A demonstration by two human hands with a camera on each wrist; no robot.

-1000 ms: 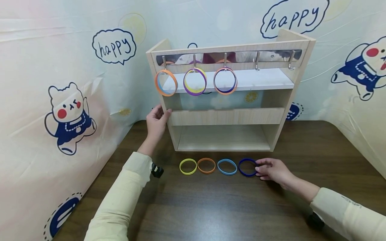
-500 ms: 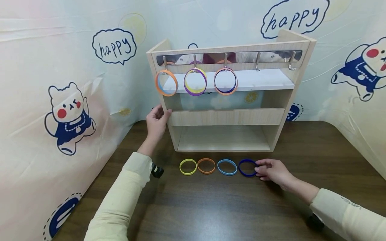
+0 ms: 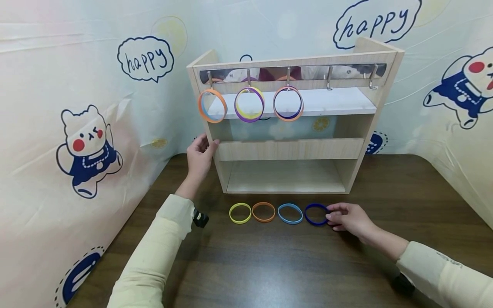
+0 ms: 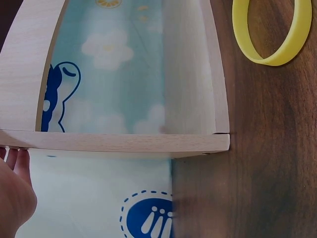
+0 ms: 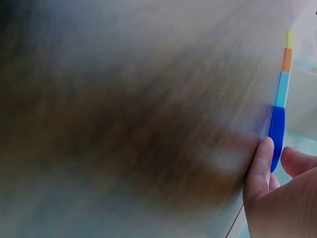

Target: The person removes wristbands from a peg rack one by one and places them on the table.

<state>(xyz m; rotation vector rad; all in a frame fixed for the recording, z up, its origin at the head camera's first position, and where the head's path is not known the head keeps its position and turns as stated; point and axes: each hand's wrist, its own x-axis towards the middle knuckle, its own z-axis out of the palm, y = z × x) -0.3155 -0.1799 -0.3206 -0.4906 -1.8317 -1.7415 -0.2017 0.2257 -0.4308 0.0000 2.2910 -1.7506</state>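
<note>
My left hand point(image 3: 199, 158) holds the left side panel of a pale wooden shelf point(image 3: 289, 149), with the thumb at its front edge. In the left wrist view, fingertips point(image 4: 22, 159) touch the panel's outer face. At the right end of a row of silicone wristbands, my right hand point(image 3: 349, 219) pinches the edge of a dark blue wristband point(image 3: 307, 217), which lies on the table. Beside it to the left lie a light blue wristband point(image 3: 290, 222), an orange wristband point(image 3: 263, 220) and a yellow wristband point(image 3: 240, 222).
A metal hook strip point(image 3: 313, 71) runs along the shelf's top. Pairs of wristbands hang from its three left hooks, among them a purple wristband point(image 3: 236, 107) with a yellow one. Two hooks at the right, including one hook point(image 3: 328, 79), carry nothing. A printed cloth point(image 3: 88, 51) surrounds the brown table point(image 3: 262, 269).
</note>
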